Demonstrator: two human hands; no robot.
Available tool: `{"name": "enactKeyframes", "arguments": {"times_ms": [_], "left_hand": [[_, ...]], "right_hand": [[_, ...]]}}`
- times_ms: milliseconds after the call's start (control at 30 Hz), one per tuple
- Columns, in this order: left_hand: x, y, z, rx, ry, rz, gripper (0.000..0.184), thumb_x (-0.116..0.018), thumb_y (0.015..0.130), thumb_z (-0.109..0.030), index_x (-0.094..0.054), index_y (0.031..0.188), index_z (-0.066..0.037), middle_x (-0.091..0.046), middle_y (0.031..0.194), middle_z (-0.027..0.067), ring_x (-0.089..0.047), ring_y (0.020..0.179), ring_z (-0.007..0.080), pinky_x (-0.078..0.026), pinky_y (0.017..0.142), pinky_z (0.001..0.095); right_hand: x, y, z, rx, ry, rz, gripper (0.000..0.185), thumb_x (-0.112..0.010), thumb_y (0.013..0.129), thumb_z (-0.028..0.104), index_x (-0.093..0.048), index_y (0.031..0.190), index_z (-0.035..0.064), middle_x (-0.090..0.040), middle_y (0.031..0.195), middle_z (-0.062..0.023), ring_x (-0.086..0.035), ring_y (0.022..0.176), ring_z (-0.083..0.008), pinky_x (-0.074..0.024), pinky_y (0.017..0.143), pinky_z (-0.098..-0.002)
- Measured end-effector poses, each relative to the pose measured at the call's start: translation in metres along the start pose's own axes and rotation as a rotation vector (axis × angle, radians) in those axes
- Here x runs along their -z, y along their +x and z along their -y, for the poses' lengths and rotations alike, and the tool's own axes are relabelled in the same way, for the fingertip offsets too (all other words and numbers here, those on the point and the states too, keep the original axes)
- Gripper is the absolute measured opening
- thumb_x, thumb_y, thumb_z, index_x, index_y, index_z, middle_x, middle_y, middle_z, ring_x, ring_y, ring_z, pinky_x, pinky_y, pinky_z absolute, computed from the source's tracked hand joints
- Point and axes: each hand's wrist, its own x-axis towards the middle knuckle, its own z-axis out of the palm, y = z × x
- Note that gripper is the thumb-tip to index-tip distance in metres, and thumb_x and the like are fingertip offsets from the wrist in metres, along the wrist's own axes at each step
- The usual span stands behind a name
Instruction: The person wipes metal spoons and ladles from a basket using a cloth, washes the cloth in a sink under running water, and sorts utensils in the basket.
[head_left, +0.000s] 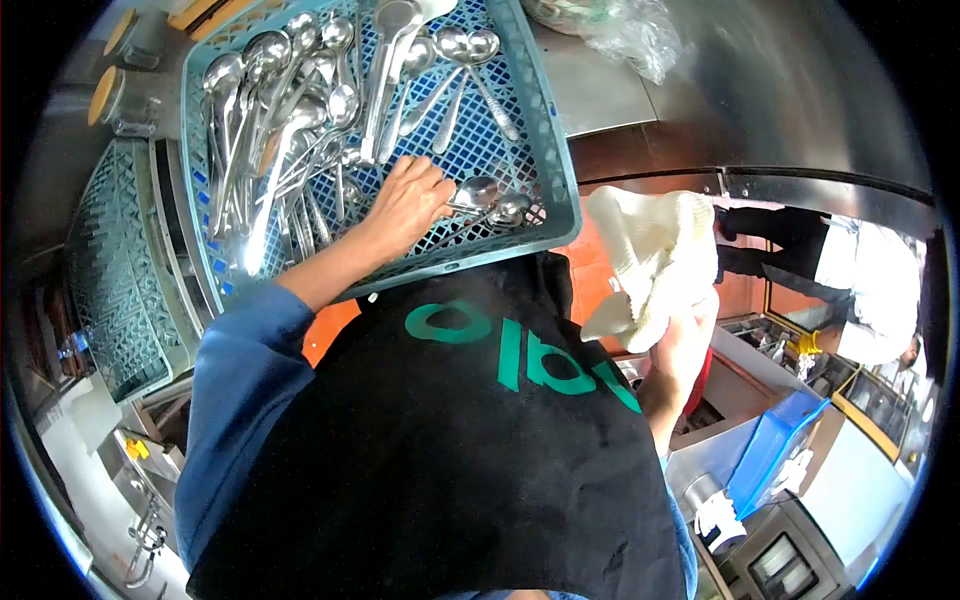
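A blue-green plastic crate holds many metal spoons, heaped at its left and more scattered at its right. My left hand reaches over the crate's near side, fingers closed round the handle of a spoon. Another spoon lies right beside it. To the right of the crate, my right hand grips a cream-coloured cloth, which is bunched up and covers most of the fingers.
Behind the crate is a metal counter with a clear plastic bag. Glass jars stand at the upper left. A co-worker is at the far right, beyond a blue tray.
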Motion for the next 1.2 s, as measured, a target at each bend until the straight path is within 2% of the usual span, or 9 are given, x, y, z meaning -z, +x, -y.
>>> {"name": "enactKeyframes", "arguments": {"times_ms": [100, 233, 333, 533, 733, 1033, 1100, 1167, 1200], "left_hand": [[0.008, 0.001, -0.007, 0.135, -0.04, 0.201, 0.022, -0.069, 0.07, -0.015, -0.056, 0.083, -0.004, -0.052, 0.088, 0.008, -0.046, 0.085, 0.0232, -0.036, 0.076, 0.0354], [0.004, 0.0, -0.01, 0.137, -0.021, 0.148, 0.021, -0.067, 0.07, -0.016, -0.057, 0.083, -0.002, -0.049, 0.086, 0.0118, -0.045, 0.089, 0.0252, -0.036, 0.076, 0.0374], [0.009, 0.001, -0.017, 0.097, 0.068, 0.106, 0.026, -0.069, 0.067, -0.016, -0.058, 0.085, -0.002, -0.049, 0.086, 0.0107, -0.045, 0.089, 0.0258, -0.036, 0.074, 0.0369], [0.018, 0.013, -0.023, -0.003, 0.163, -0.205, 0.034, -0.075, 0.059, -0.017, -0.056, 0.083, -0.003, -0.05, 0.085, 0.0094, -0.046, 0.084, 0.0249, -0.036, 0.073, 0.0362], [-0.002, -0.002, -0.012, 0.102, 0.048, -0.038, 0.02, -0.07, 0.066, -0.014, -0.058, 0.077, -0.003, -0.055, 0.078, 0.0105, -0.048, 0.083, 0.0263, -0.038, 0.075, 0.036], [0.036, 0.016, -0.036, -0.114, 0.292, 0.15, 0.016, -0.052, 0.073, -0.004, -0.053, 0.088, 0.001, -0.061, 0.075, 0.0142, -0.062, 0.06, 0.025, -0.045, 0.045, 0.0337], [0.064, 0.011, -0.036, -0.34, 0.264, -0.143, 0.017, -0.051, 0.073, -0.006, -0.054, 0.089, 0.0, -0.057, 0.075, 0.0094, -0.057, 0.073, 0.0219, -0.042, 0.059, 0.0332], [0.079, 0.022, -0.036, -0.019, 0.323, 0.342, 0.018, -0.05, 0.074, -0.006, -0.053, 0.091, -0.002, -0.053, 0.083, 0.0089, -0.051, 0.084, 0.0208, -0.037, 0.07, 0.0341], [0.088, 0.014, -0.034, -0.265, 0.332, -0.024, 0.015, -0.049, 0.076, -0.007, -0.053, 0.09, -0.003, -0.053, 0.083, 0.0088, -0.052, 0.083, 0.0221, -0.037, 0.071, 0.0347]], "right_hand": [[-0.01, -0.007, 0.005, 0.286, -0.516, -0.056, 0.014, -0.049, 0.08, 0.002, -0.06, 0.088, -0.0022, -0.062, 0.08, -0.0069, -0.058, 0.068, -0.0104, -0.0452, 0.061, -0.0227], [-0.01, -0.015, -0.026, 0.257, -0.608, -0.084, 0.013, -0.05, 0.079, 0.002, -0.058, 0.088, -0.0025, -0.062, 0.079, -0.0071, -0.058, 0.068, -0.0111, -0.0463, 0.061, -0.0237], [-0.007, -0.012, -0.027, -0.261, 0.583, -0.135, 0.014, -0.05, 0.08, 0.003, -0.058, 0.09, -0.0029, -0.062, 0.079, -0.0081, -0.059, 0.067, -0.0118, -0.0473, 0.061, -0.0246], [-0.006, -0.017, -0.008, -0.239, 0.548, -0.1, 0.014, -0.049, 0.08, 0.003, -0.057, 0.09, -0.003, -0.062, 0.082, -0.0097, -0.06, 0.071, -0.0132, -0.0482, 0.065, -0.0256], [-0.009, -0.021, -0.024, -0.28, 0.587, -0.199, 0.014, -0.05, 0.08, 0.004, -0.055, 0.092, -0.0026, -0.061, 0.083, -0.0089, -0.059, 0.074, -0.0126, -0.0476, 0.067, -0.0262], [-0.016, -0.023, -0.028, -0.278, 0.557, -0.267, 0.012, -0.049, 0.081, 0.002, -0.054, 0.091, -0.0016, -0.06, 0.08, -0.006, -0.057, 0.072, -0.0108, -0.0459, 0.065, -0.0244], [-0.013, -0.02, -0.03, -0.271, 0.539, -0.222, 0.011, -0.048, 0.081, 0.002, -0.055, 0.089, -0.0009, -0.059, 0.079, -0.0047, -0.056, 0.07, -0.0101, -0.045, 0.063, -0.0236], [-0.007, -0.014, -0.035, -0.233, 0.508, 0.081, 0.009, -0.048, 0.082, 0.003, -0.057, 0.083, 0.0002, -0.058, 0.072, -0.0018, -0.053, 0.064, -0.0087, -0.0422, 0.057, -0.0226], [-0.02, -0.009, -0.011, -0.28, 0.436, -0.052, 0.012, -0.049, 0.083, 0.006, -0.056, 0.076, -0.0013, -0.054, 0.064, -0.0006, -0.049, 0.058, -0.0084, -0.0386, 0.053, -0.0241]]}}
